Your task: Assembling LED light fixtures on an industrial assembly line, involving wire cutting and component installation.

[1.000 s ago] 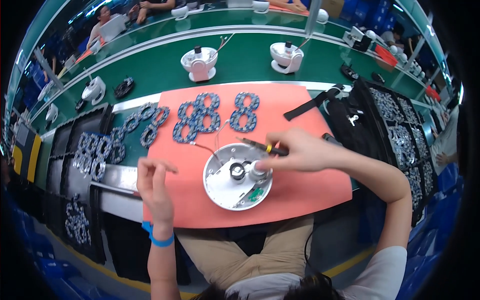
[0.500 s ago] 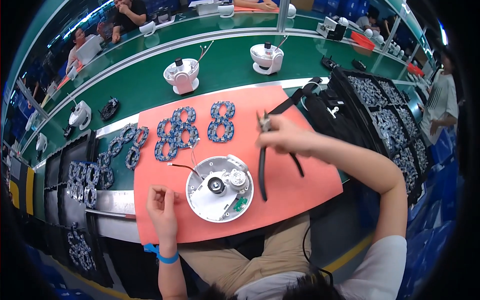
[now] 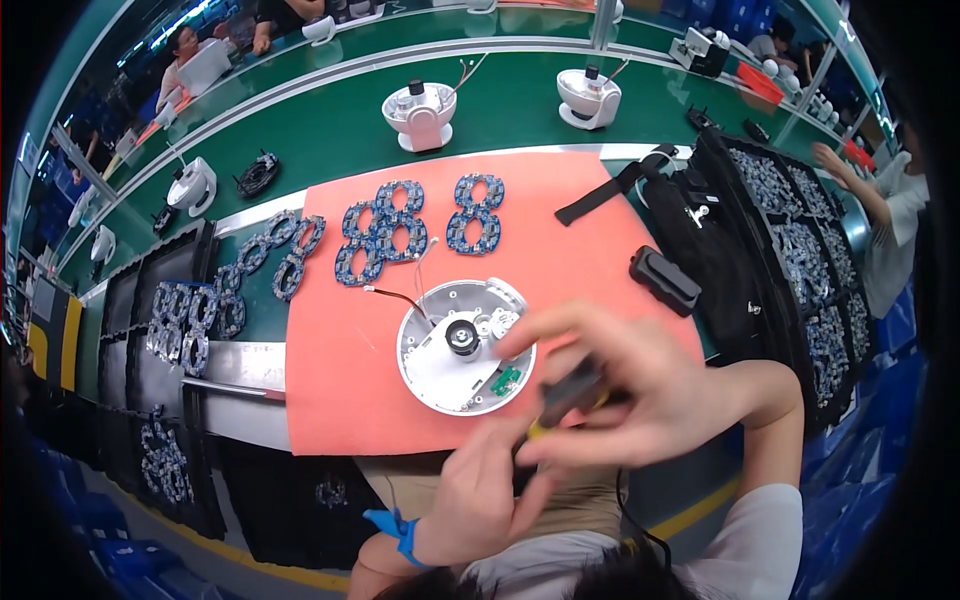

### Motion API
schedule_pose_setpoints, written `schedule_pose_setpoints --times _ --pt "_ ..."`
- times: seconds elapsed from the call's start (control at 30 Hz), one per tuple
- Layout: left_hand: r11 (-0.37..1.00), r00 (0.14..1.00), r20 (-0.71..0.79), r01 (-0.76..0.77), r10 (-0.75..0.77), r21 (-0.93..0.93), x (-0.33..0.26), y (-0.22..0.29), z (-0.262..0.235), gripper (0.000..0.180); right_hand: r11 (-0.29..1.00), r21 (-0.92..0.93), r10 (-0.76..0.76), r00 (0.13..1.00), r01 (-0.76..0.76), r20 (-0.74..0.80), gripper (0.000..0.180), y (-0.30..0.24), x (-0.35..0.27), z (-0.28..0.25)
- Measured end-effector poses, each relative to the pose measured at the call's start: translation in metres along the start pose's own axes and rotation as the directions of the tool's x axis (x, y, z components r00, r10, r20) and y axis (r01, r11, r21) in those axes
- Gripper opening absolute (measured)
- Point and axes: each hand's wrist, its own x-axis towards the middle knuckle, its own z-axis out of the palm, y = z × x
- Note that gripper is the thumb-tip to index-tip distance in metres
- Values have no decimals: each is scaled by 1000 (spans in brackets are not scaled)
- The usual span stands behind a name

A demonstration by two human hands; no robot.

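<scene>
On the salmon mat (image 3: 340, 400) sits a round white housing (image 3: 415, 385), open side up, with a black round part (image 3: 461, 338), a small green board (image 3: 507, 381) and thin wires rising from it. At its near right edge my hands meet around a dark tool with yellow parts (image 3: 572, 392), too blurred to name more exactly. My right hand (image 3: 660, 385) grips it, forefinger stretched toward the housing. My left hand (image 3: 480, 495), with a blue wristband (image 3: 400, 532), is closed at the tool's lower end, its fingers partly hidden. I cannot see the pliers.
Several blue ring-shaped circuit boards (image 3: 473, 230) lie beyond the housing and to its left. A black oblong object (image 3: 665, 281) and black strap (image 3: 595, 203) lie at right, beside black trays (image 3: 790, 250) of small parts. White units (image 3: 418, 115) stand on the green bench (image 3: 335, 130).
My right hand has come nearer and down, without the pliers visible; a dark, yellow-marked tool shows in it. My left hand has moved right to meet it. The whole view has shifted.
</scene>
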Motion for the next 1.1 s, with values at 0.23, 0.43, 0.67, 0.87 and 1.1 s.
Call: schedule_pose_setpoints --times 0.23,0.43,0.67,0.87,1.1 --pt "597 795 -413 -81 -444 -798 -64 -26 -9 25 416 -761 -712 699 498 69 28 85 -7 17" --pt "644 620 -578 -149 -530 -750 -63 -35 -25 28 272 -800 -546 770 535 329 24 98 8 34" --pt "571 519 -555 -150 -650 -807 -91 -64 -27 30 422 -879 -582 810 223 -73 30 94 39 -62" --pt "426 651 -373 -84 -661 -901 -80 -77 -9 35 523 -849 -464 812 -71 -354 24 158 94 -183" --pt "416 773 -243 29 -586 -909 -52 -64 7 29 504 -825 -289 851 -254 -439 16 223 138 -243"
